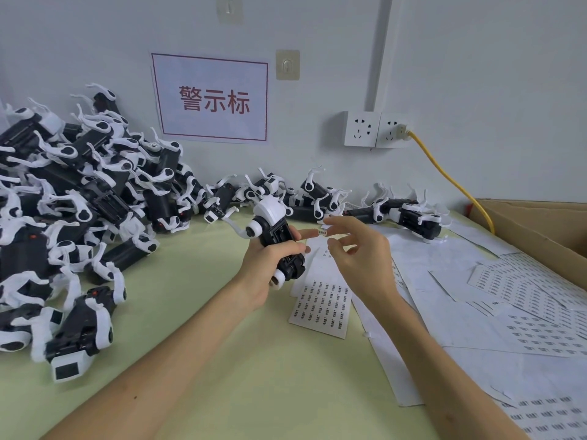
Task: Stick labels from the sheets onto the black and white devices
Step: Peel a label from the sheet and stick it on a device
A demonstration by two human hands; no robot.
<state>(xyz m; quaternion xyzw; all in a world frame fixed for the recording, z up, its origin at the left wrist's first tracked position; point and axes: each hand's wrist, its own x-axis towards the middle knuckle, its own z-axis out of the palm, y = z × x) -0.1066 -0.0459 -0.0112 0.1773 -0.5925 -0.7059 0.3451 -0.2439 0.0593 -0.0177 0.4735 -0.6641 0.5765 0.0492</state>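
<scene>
Gripping a black-and-white plastic toy-like device [275,239] upright above the pale green tabletop [222,360] — left hand [270,265], fingers wrapped round its black body, index stretched right. Pinched at the right hand [359,258] fingertips [330,224], a tiny white printed label [322,232], just right of the device, apart from it. Below, a white label sheet [320,306]. Far right, a brown cardboard box [540,230], contents hidden. Heaped left — more black-and-white devices [63,201].
</scene>
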